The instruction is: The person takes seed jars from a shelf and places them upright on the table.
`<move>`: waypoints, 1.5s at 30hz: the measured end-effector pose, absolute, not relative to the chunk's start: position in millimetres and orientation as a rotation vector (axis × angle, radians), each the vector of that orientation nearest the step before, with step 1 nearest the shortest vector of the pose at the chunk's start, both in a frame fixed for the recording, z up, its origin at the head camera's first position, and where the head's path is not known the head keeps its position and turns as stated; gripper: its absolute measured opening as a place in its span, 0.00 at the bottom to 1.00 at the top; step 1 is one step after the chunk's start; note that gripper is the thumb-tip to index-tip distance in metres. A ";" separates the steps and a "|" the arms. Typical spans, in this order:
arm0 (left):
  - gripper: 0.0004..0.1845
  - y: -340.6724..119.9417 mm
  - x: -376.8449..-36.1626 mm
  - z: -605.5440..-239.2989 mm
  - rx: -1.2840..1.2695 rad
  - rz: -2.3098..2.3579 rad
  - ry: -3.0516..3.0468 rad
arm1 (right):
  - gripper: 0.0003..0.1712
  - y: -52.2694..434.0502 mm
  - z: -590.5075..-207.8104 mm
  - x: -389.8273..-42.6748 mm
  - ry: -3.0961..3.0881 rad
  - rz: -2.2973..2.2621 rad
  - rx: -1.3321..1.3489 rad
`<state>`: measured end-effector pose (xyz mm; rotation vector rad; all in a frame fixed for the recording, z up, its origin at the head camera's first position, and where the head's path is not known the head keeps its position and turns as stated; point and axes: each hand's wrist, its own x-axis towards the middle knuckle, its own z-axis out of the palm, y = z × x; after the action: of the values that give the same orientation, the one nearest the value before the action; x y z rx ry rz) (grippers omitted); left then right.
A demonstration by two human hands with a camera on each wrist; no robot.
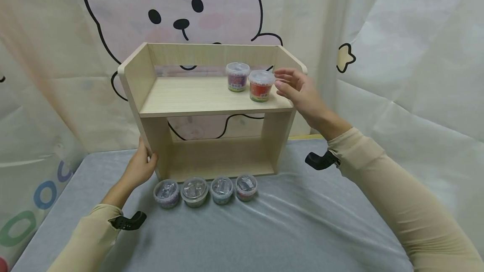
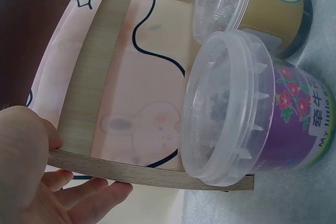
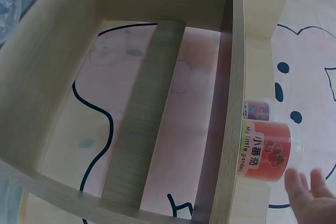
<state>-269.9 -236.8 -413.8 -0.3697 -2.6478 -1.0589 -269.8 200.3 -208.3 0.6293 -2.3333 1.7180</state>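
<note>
Wooden shelf point(image 1: 181, 95) — left half bare | red tub point(image 1: 261, 86) at front edge

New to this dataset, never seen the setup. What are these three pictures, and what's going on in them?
No robot: a person works with bare hands. The head view looks down from a head-worn camera; the other two come from cameras strapped to each wrist. A wooden shelf stands on a grey-covered table. The left hand grips the shelf's left side panel. The right hand is open beside a red tub on the upper board, not clearly touching it; a purple tub stands behind. Four tubs sit in a row in front of the shelf.
</note>
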 end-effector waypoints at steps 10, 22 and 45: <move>0.39 -237.1 -270.0 -412.3 -0.355 -1.048 -2.652 | 0.34 194.5 -205.6 -289.5 -2.423 1.678 0.478; 0.38 -236.4 -270.5 -412.8 -0.370 -1.033 -2.653 | 0.42 190.2 -213.4 -319.8 -2.464 2.033 0.443; 0.38 -237.4 -271.3 -413.3 -0.352 -1.036 -2.661 | 0.40 194.5 -221.6 -327.6 -2.445 2.129 0.579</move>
<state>-271.3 -237.4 -413.3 -0.3516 -2.6606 -1.0359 -327.6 194.5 -221.6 0.5794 -2.4452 2.1285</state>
